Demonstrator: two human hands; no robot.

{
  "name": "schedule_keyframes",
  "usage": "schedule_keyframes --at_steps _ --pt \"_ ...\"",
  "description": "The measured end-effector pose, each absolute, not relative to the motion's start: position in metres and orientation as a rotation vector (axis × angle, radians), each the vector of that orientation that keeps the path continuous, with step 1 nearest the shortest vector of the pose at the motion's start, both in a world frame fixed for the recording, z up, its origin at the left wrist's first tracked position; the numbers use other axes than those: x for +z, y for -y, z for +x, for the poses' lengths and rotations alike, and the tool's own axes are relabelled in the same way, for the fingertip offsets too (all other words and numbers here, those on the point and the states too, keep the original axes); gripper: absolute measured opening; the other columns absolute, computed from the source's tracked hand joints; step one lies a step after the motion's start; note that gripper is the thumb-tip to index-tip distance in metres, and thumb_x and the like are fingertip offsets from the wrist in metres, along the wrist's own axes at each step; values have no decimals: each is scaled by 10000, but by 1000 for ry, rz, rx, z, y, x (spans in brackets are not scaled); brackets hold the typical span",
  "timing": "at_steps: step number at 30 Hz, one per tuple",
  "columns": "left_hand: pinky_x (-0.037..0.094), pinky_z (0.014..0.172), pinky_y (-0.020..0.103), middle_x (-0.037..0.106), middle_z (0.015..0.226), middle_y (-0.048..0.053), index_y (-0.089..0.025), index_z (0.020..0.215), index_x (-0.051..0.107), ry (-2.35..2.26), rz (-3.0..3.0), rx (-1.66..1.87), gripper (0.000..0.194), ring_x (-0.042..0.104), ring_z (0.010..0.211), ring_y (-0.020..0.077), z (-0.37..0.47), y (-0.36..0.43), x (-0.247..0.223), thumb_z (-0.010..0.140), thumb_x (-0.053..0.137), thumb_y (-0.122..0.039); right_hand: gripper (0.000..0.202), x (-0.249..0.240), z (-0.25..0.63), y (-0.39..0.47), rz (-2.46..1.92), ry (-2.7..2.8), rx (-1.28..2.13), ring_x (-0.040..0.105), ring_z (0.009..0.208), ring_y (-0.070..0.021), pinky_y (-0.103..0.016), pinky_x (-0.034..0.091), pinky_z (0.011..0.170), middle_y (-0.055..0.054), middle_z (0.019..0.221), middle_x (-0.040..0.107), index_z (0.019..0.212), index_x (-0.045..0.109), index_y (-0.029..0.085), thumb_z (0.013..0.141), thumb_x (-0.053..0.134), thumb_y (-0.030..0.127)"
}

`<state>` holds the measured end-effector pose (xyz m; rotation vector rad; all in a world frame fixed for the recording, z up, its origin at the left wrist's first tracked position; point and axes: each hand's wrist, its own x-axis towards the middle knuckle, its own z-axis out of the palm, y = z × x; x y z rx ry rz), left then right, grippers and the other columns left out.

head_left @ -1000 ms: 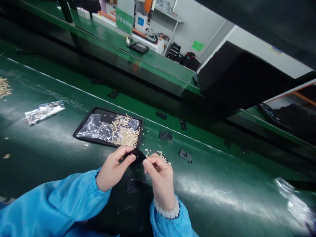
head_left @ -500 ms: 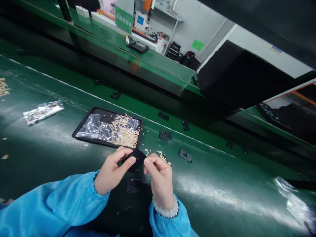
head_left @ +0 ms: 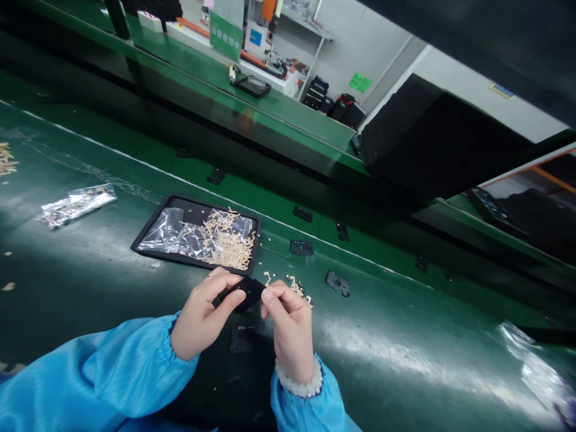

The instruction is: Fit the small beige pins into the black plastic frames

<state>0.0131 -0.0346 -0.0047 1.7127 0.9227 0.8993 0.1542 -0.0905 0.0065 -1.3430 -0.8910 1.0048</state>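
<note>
My left hand (head_left: 204, 315) grips a thin black plastic plate (head_left: 246, 294) by its left side, thumb on top and fingers behind. At the plate's right corner, my right hand (head_left: 289, 315) has thumb and forefinger pinched together. Whatever lies between those fingertips is hidden. Just below the held plate, another black plastic plate (head_left: 243, 339) lies on the green bench, partly in shadow. Small cream-coloured strips (head_left: 297, 287) are scattered behind my right hand. A black tray (head_left: 155, 253) beyond my left hand holds clear plastic bags and a heap of similar strips.
Two black plates (head_left: 301, 248) (head_left: 337, 283) lie right of the tray. Beyond a white line, several more black parts (head_left: 302, 213) rest on a green strip. A clear bag (head_left: 78, 205) is at left, crumpled plastic (head_left: 540, 366) at right. A raised shelf (head_left: 292, 111) runs behind.
The black parts beyond the white line have shifted slightly to the right. The plate in my hands has tilted a little; both hands keep nearly the same place.
</note>
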Motion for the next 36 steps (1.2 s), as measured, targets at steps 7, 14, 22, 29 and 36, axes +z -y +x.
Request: schedule_keyframes --at_steps 7,14,22,29,36 --pt "406 651 245 513 701 -2 -176 788 612 -911 1689 896 114 506 698 138 13 33 -6 839 526 -232 256 9 152 93 -1393 972 913 426 580 -107 -256 334 565 34 598 452 570 543 185 815 587 245" --pt "399 616 248 519 659 -4 -155 723 619 -877 1508 762 164 488 650 135 14 31 -4 802 548 -280 208 12 149 95 -1473 1086 769 434 573 -108 -253 347 552 34 604 452 609 539 183 812 568 214" --pt "417 660 282 588 704 25 -132 770 620 -854 1336 660 228 513 686 159 14 30 -8 782 572 -354 194 13 148 94 -1489 1138 697 447 568 -105 -240 354 539 36 595 461 614 549 182 806 573 189" --pt "410 630 271 537 656 11 -142 735 625 -891 1498 745 196 498 650 150 14 30 -6 794 548 -313 200 13 147 95 -1506 1149 674 457 568 -104 -239 370 545 34 597 467 612 546 180 811 568 185" --pt "424 624 257 525 648 1 -173 689 586 -905 1785 932 152 516 662 145 13 31 -3 823 521 -204 197 12 145 94 -1497 1161 644 473 567 -109 -242 394 541 29 593 475 613 555 183 809 561 179"
